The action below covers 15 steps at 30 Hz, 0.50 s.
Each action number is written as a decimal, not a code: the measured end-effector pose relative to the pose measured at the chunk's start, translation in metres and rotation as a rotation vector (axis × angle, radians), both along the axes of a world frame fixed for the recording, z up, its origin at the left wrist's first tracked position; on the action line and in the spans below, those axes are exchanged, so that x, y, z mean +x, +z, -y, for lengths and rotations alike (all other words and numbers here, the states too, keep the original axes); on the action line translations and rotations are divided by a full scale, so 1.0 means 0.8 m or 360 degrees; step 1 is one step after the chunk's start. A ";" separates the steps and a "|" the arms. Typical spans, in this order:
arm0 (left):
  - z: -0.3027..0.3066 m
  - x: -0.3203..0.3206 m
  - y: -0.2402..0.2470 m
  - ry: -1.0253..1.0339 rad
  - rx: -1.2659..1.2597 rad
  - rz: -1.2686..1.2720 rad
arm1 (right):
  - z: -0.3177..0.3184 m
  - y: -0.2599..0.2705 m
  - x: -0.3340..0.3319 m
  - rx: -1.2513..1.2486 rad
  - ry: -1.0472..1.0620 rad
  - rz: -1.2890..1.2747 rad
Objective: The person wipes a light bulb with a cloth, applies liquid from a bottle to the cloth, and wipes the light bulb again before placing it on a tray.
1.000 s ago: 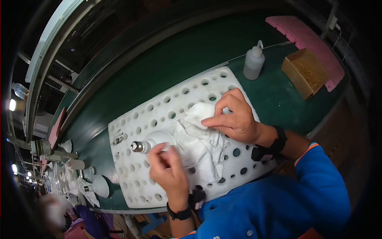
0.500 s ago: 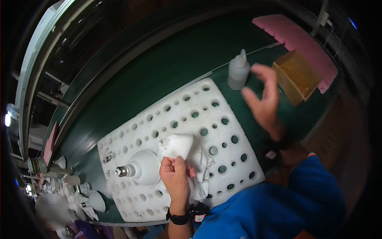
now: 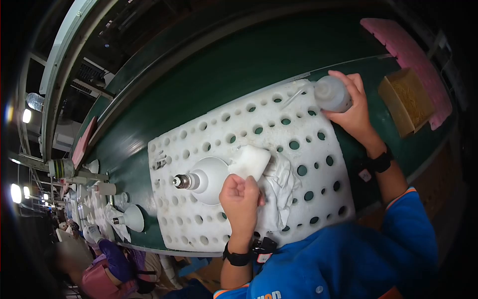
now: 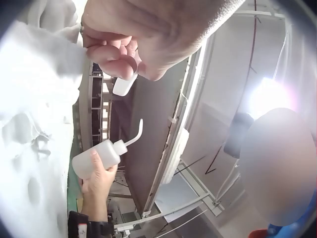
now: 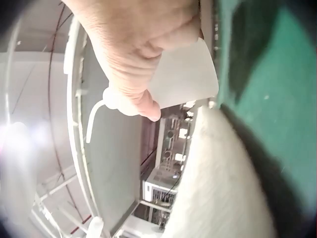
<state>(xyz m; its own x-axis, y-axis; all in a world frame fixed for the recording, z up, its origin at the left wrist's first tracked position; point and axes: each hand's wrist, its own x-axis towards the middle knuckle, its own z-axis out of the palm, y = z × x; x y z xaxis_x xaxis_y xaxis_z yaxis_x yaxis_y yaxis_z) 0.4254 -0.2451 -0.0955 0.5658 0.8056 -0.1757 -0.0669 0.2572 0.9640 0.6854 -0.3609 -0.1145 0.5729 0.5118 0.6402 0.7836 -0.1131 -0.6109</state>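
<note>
My left hand (image 3: pixel 241 204) pinches a small folded white cloth (image 3: pixel 253 162) between thumb and curled fingers, close over the foam board. In the left wrist view only the end of that folded cloth (image 4: pixel 124 86) shows past the fingertips. Out at the board's far right corner, my right hand (image 3: pixel 354 112) grips a translucent squeeze bottle (image 3: pixel 332 93), its bent spout pointing left; the right wrist view shows the thumb round the bottle (image 5: pixel 185 74). A white reflector bulb (image 3: pixel 211 182) with a metal screw base lies left of the cloth. Crumpled white cloth (image 3: pixel 281 187) spreads beside the left hand.
The white foam board (image 3: pixel 189 144) with rows of holes lies on the green table (image 3: pixel 234 65). At the right stand a cardboard box (image 3: pixel 406 102) and a pink foam strip (image 3: pixel 398 45). Another bulb (image 3: pixel 132 218) lies left, near a seated person (image 3: pixel 107 271).
My right hand has left the white cloth, reached right and taken hold of the squeeze bottle, now tilted spout leftward. My left hand has come to hold the folded cloth.
</note>
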 end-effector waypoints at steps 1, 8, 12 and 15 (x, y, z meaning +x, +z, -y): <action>0.000 0.000 0.000 -0.0001 -0.0004 0.0010 | -0.002 0.013 -0.012 -0.0040 -0.0015 0.0153; 0.002 0.004 0.001 -0.0010 -0.0004 0.0049 | -0.011 0.034 -0.042 -0.0071 0.0143 0.0409; 0.000 -0.001 -0.001 -0.0025 -0.0015 0.0064 | -0.010 0.031 -0.036 -0.0111 0.0042 0.0342; -0.001 -0.002 0.000 -0.0042 -0.0027 0.0071 | -0.006 0.032 -0.040 -0.0140 0.0066 0.0339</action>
